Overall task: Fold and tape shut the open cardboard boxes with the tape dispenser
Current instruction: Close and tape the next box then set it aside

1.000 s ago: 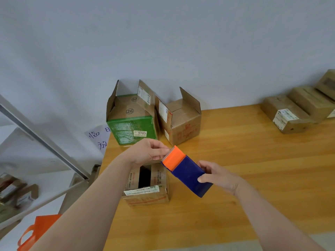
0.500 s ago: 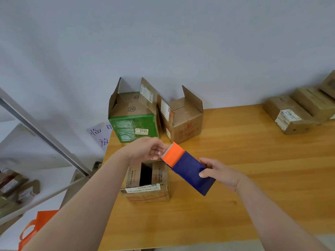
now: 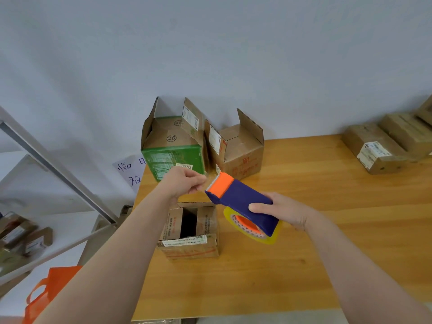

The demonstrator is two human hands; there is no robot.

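My right hand (image 3: 284, 210) grips a blue tape dispenser (image 3: 245, 202) with an orange head and a yellowish tape roll (image 3: 252, 230) under it, held above the wooden table (image 3: 304, 242). My left hand (image 3: 183, 183) pinches at the tape end by the orange head. Below them a small cardboard box (image 3: 189, 232) sits with its top flaps folded in, a dark gap between them. Behind stand a green-fronted box (image 3: 171, 150) and a brown box (image 3: 238, 148), both with flaps up.
Several closed brown parcels (image 3: 374, 148) lie at the table's far right. A white wall runs behind. To the left are a metal rack (image 3: 58, 176) with parcels on its shelf, a paper note (image 3: 131, 170) and an orange bag (image 3: 46, 291) on the floor.
The dispenser has tilted so its tape roll now shows underneath. My left hand stays pinched at the orange head. The view has shifted slightly.
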